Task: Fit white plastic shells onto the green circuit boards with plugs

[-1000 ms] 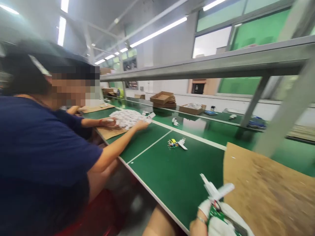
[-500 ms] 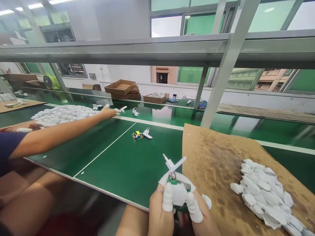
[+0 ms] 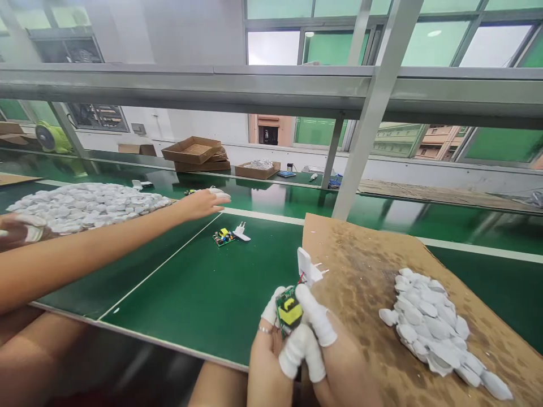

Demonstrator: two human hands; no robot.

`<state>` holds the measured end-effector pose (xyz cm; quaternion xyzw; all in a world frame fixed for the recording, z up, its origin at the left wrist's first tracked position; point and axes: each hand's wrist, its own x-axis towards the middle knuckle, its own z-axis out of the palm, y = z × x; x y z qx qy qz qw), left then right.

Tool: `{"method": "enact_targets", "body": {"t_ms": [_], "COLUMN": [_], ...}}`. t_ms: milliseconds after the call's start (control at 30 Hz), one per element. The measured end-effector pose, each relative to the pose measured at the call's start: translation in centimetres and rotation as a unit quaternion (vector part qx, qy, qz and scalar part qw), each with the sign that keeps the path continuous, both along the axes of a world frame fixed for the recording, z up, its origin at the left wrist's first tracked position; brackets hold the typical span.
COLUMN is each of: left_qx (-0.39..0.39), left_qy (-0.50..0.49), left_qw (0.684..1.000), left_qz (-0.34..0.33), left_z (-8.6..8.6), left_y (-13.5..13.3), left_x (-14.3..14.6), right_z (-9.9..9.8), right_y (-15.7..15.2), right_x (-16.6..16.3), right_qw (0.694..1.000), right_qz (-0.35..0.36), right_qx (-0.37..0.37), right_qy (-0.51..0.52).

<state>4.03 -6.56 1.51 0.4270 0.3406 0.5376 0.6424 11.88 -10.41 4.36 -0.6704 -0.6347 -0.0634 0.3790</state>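
Low in the middle of the head view, both my hands hold a small green circuit board [image 3: 283,316] with a yellow-wrapped component facing up. My left hand [image 3: 267,347] grips its left side, and my right hand [image 3: 320,333] closes on it from the right. White coverings wrap several fingertips. A white plug piece [image 3: 309,268] with two metal pins hangs by a red wire off the board's top end, its flat plate upright. Further forward on the green surface lies another circuit board [image 3: 223,236], with a second white plug piece [image 3: 241,232] beside it.
A pile of white padded pieces [image 3: 428,322] lies on stained cardboard [image 3: 352,294] to my right. From the left, a co-worker's arm [image 3: 127,243] reaches across beside a larger white pile [image 3: 85,206]. Cardboard trays [image 3: 190,150] stand behind; a metal post [image 3: 360,130] rises ahead.
The board has been turned, so its yellow component now shows and the plug piece has swung round to point right. The co-worker's hand has shifted right. My view has panned slightly right.
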Motion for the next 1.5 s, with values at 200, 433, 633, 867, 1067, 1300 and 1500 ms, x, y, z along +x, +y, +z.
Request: {"method": "enact_targets", "body": {"t_ms": [200, 433, 633, 867, 1067, 1300, 1500], "left_qx": [-0.03, 0.015, 0.051, 0.074, 0.075, 0.057, 0.022], "left_qy": [-0.018, 0.007, 0.083, 0.13, 0.122, 0.047, -0.025], "left_qw": [0.996, 0.996, 0.987, 0.976, 0.98, 0.992, 0.998], "left_qz": [-0.08, -0.091, -0.125, -0.16, -0.136, -0.098, -0.052], "left_z": [-0.1, -0.1, -1.1, -0.7, -1.1, -1.2, -0.5], "left_y": [3.3, 3.8, 3.3, 3.0, 3.2, 3.3, 2.9], "left_x": [0.6, 1.1, 1.3, 1.2, 1.3, 1.3, 1.6], "right_z": [-2.9, -4.4, 1.2, -0.2, -1.0, -2.5, -2.2], "right_y": [-1.0, -1.5, -0.1, 1.4, 0.7, 0.3, -0.7], "right_x": [4.4, 5.2, 1.9, 3.5, 3.1, 2.3, 1.9], "right_qw": [0.982, 0.999, 0.96, 0.973, 0.999, 0.999, 0.99], "right_qz": [-0.101, -0.013, 0.159, -0.007, 0.004, -0.021, -0.069], "right_qx": [-0.057, -0.05, 0.021, 0.022, 0.026, 0.028, 0.063], "right_qy": [-0.148, -0.008, 0.23, 0.229, 0.022, -0.015, 0.101]}}
